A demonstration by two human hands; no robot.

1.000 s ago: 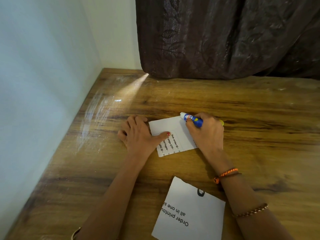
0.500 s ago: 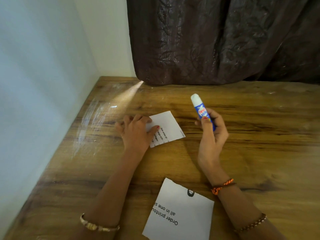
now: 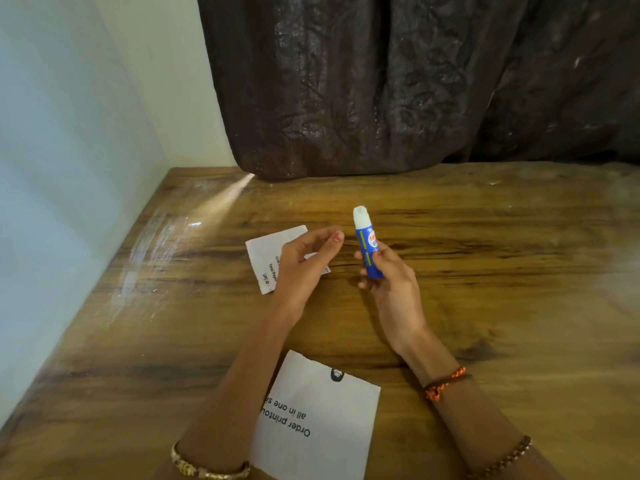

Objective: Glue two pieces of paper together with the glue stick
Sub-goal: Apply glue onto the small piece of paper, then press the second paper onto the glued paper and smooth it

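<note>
A small white printed paper (image 3: 266, 252) lies flat on the wooden table (image 3: 485, 271), partly hidden by my left hand (image 3: 304, 265). That hand hovers over it with fingers apart and holds nothing. My right hand (image 3: 391, 285) grips a blue glue stick (image 3: 369, 247) upright, its white glue tip uncapped and pointing up, just right of the left fingertips. A larger white paper (image 3: 322, 417) with black print lies near the table's front edge, between my forearms.
A dark brown curtain (image 3: 415, 81) hangs down onto the table's back edge. A pale wall (image 3: 69, 150) runs along the table's left side. Bare wood stretches to the right of my hands.
My right hand lifted the glue stick off the small paper and stood it upright. My left hand rose from pressing the paper and opened toward the stick.
</note>
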